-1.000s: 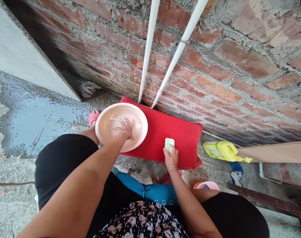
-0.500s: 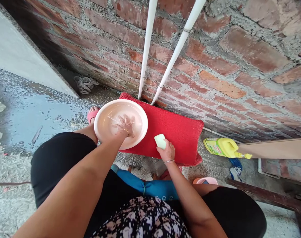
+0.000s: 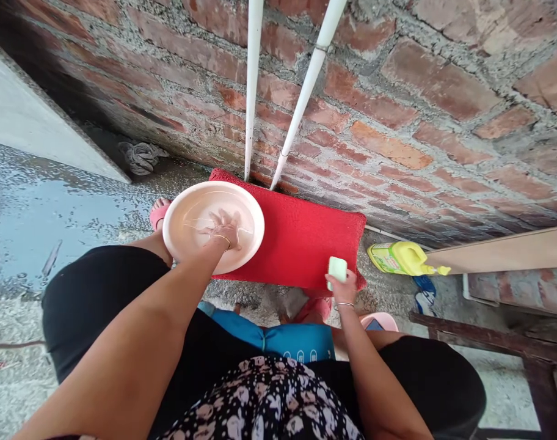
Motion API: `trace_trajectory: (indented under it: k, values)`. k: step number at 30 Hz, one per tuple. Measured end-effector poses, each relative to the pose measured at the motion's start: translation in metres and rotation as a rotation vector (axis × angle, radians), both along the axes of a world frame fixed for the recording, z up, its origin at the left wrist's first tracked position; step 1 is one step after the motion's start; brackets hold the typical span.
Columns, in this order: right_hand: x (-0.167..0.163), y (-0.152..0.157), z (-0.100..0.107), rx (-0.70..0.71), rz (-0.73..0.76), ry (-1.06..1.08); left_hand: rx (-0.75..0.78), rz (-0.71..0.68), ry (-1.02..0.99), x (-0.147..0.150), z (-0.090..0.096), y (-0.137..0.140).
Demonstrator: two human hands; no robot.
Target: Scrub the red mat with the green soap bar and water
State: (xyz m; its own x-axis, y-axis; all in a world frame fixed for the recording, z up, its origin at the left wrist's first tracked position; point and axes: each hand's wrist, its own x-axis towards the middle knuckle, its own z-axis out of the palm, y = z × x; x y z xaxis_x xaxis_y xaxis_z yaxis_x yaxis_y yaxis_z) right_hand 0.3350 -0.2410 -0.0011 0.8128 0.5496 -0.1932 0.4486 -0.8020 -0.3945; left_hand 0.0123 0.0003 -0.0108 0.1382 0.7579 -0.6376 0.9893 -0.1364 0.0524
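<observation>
My left hand (image 3: 224,227) is under clear water in a pale round basin (image 3: 168,227), its fingers spread and holding nothing. The basin rests on the left end of a folded red mat (image 3: 301,238) with a looped texture at its edges. Near the mat's right front edge, my right hand (image 3: 345,287) grips a pale green rounded block (image 3: 338,269), perhaps a scrubbing brush or soap; I cannot tell which. The block is over the mat, and its underside is hidden.
A yellow detergent jug (image 3: 400,258) lies right of the mat. Two white pipes (image 3: 301,101) run down the brick wall (image 3: 397,110) behind it. Coiled rope (image 3: 141,157) lies at the back left, beside wet floor. A pink container (image 3: 383,321) is by my right leg.
My right hand has moved right along the mat with the pale green block. My left hand stays in the basin's water. The whole view has shifted slightly.
</observation>
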Motion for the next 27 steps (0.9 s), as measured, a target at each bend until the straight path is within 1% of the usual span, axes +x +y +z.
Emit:
trace_trajectory:
  k: [1, 2, 3, 5, 6, 8, 10, 11, 13, 15, 18, 19, 20, 21, 22, 23, 24, 27]
  values:
    - [-0.026, 0.008, -0.001, 0.009, 0.073, 0.072, -0.004, 0.005, 0.006, 0.0, 0.0, 0.0]
    - [-0.053, 0.016, -0.001, 0.018, 0.175, 0.159, -0.009, 0.01, 0.011, 0.0, 0.0, 0.0]
    - [-0.08, 0.023, 0.0, 0.004, 0.313, 0.227, -0.013, 0.013, 0.013, 0.0, 0.001, 0.0]
    - [-0.128, 0.036, 0.003, -0.064, 0.574, 0.225, -0.013, 0.012, 0.007, 0.001, 0.002, 0.0]
    - [-0.146, 0.04, 0.005, -0.109, 0.691, 0.193, -0.015, 0.011, 0.007, 0.001, 0.003, 0.0]
    - [-0.163, 0.044, 0.007, -0.188, 0.856, 0.105, -0.02, 0.011, 0.014, 0.002, 0.005, -0.001]
    - [-0.155, 0.041, 0.009, -0.247, 0.908, 0.029, -0.026, 0.011, 0.019, 0.003, 0.009, -0.001]
    - [-0.142, 0.036, 0.01, -0.272, 0.896, -0.003, -0.026, 0.011, 0.015, 0.004, 0.01, -0.001]
    - [-0.102, 0.02, 0.014, -0.323, 0.826, -0.058, -0.021, 0.007, -0.002, 0.004, 0.013, -0.001]
    - [-0.051, -0.001, 0.021, -0.397, 0.709, -0.098, -0.017, 0.004, -0.017, 0.004, 0.014, -0.001]
    - [0.017, -0.028, 0.038, -0.61, 0.406, -0.101, -0.022, 0.008, -0.022, 0.003, 0.012, -0.001]
    - [0.033, -0.033, 0.043, -0.665, 0.316, -0.097, -0.021, 0.011, -0.021, 0.003, 0.01, -0.001]
    - [0.043, -0.036, 0.048, -0.69, 0.259, -0.099, -0.018, 0.013, -0.019, 0.002, 0.009, -0.001]
    - [0.046, -0.035, 0.052, -0.683, 0.244, -0.105, -0.014, 0.014, -0.016, 0.002, 0.007, -0.001]
    - [0.042, -0.032, 0.054, -0.649, 0.278, -0.111, -0.011, 0.013, -0.013, 0.002, 0.006, 0.0]
    - [0.032, -0.027, 0.055, -0.6, 0.354, -0.113, -0.008, 0.012, -0.009, 0.001, 0.004, 0.0]
    - [0.015, -0.02, 0.054, -0.553, 0.462, -0.107, -0.008, 0.014, -0.007, 0.001, 0.003, 0.0]
    - [-0.055, 0.006, 0.044, -0.47, 0.904, -0.056, 0.005, 0.019, -0.023, 0.0, 0.002, -0.001]
